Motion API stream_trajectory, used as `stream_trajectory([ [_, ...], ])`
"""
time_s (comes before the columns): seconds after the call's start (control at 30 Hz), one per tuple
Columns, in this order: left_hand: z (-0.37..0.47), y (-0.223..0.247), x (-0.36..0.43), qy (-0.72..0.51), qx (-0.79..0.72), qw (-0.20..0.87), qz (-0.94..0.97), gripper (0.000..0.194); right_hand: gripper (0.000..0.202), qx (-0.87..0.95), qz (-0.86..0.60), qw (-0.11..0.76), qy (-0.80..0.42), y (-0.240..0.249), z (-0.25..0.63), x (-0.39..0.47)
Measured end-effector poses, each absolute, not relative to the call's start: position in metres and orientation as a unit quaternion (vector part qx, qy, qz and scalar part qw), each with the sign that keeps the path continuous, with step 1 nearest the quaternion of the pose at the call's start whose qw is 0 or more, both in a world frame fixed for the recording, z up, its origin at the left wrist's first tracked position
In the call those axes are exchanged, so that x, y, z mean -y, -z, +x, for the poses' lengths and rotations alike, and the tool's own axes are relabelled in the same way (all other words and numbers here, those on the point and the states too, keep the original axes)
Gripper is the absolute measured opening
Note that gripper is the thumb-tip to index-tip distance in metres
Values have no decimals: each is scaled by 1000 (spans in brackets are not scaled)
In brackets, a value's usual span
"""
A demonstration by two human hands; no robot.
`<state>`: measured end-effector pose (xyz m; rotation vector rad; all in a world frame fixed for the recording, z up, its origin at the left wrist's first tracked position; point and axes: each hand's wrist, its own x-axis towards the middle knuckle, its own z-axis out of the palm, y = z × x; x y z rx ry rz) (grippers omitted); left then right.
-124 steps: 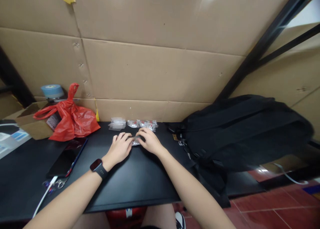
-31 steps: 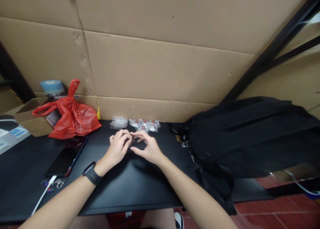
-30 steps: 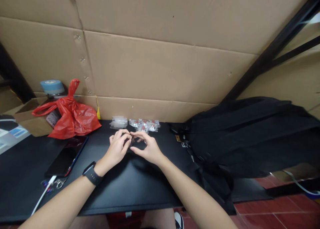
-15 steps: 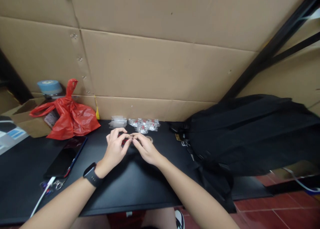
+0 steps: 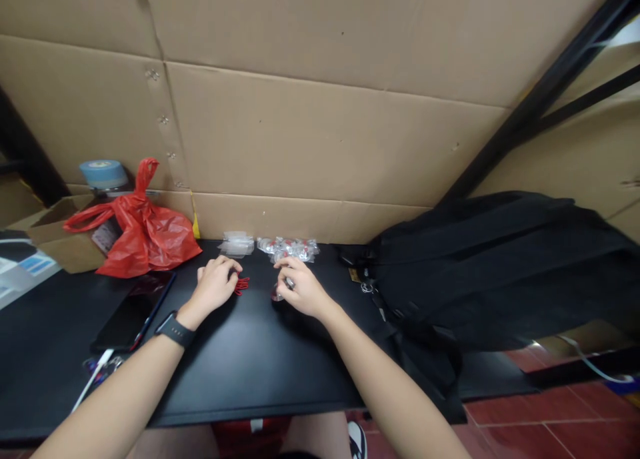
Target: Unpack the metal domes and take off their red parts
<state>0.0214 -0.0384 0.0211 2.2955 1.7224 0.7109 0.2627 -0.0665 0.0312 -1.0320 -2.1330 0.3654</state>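
My left hand [image 5: 215,284], with a dark watch on its wrist, has its fingers curled at the left edge of a small bundle of red cords [image 5: 241,285]. What its fingertips hold, if anything, is hidden. My right hand [image 5: 301,287] has curled fingers around a small shiny item too small to make out. Just below its fingers a round item [image 5: 277,293] shows in part on the black table [image 5: 260,365]. Behind the hands lie a stack of clear plastic bags [image 5: 237,243] and several clear packets [image 5: 290,247] with silvery and red contents.
A red plastic bag [image 5: 150,235], a cardboard box [image 5: 67,245] and a blue-lidded jar [image 5: 104,174] stand at the left, behind a phone [image 5: 134,312] on a cable. A black backpack [image 5: 490,272] fills the right. Cardboard [image 5: 300,145] walls the back.
My hands have moved apart from where their fingertips met. My left hand went left, uncovering the red cords; my right hand moved slightly right, over the round item.
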Motion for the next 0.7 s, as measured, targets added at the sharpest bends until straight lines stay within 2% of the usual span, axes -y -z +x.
stream_trajectory([
  [0.17, 22, -20, 40, -197, -562, 65, 801, 20, 13, 848, -419, 286, -155, -32, 273, 63],
  [0.23, 25, -21, 42, -195, -558, 61, 805, 19, 5, 842, -454, 256, -139, -31, 279, 61],
  [0.33, 27, -20, 43, -191, -559, 65, 804, 18, 22, 827, -504, 223, -115, -26, 291, 56],
  [0.4, 27, -18, 42, -189, -564, 69, 801, 19, 25, 822, -512, 217, -124, -23, 297, 52],
  [0.7, 27, -18, 44, -228, -540, 44, 809, 19, 15, 806, -499, 262, -184, -23, 302, 47],
])
